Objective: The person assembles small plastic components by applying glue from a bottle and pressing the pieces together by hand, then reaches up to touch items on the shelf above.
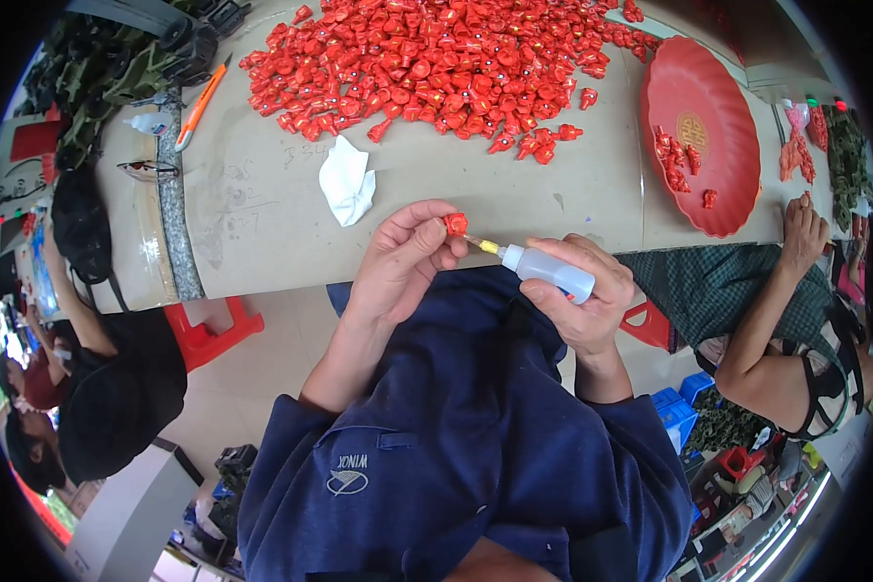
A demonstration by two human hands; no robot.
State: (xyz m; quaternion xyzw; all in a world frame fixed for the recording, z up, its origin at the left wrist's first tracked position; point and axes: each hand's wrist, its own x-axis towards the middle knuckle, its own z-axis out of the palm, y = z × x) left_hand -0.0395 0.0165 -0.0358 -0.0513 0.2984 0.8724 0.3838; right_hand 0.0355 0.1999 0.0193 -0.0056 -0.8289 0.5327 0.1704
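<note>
we noted: left hand [403, 249] pinched a small red piece [456, 224] over the counter [252, 228]; right hand [589, 291] gripped a squeeze bottle [550, 273], nozzle [489, 246] at the piece. red heap [417, 73] lay beyond.

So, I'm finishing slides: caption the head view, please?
Left hand holds a small glossy red piece; right hand points a translucent plastic squeeze bottle toward it.

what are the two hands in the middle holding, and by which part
The left hand pinches a small red piece by its left side; the right hand grips a translucent squeeze bottle around its body, behind the yellow-based nozzle.
</note>
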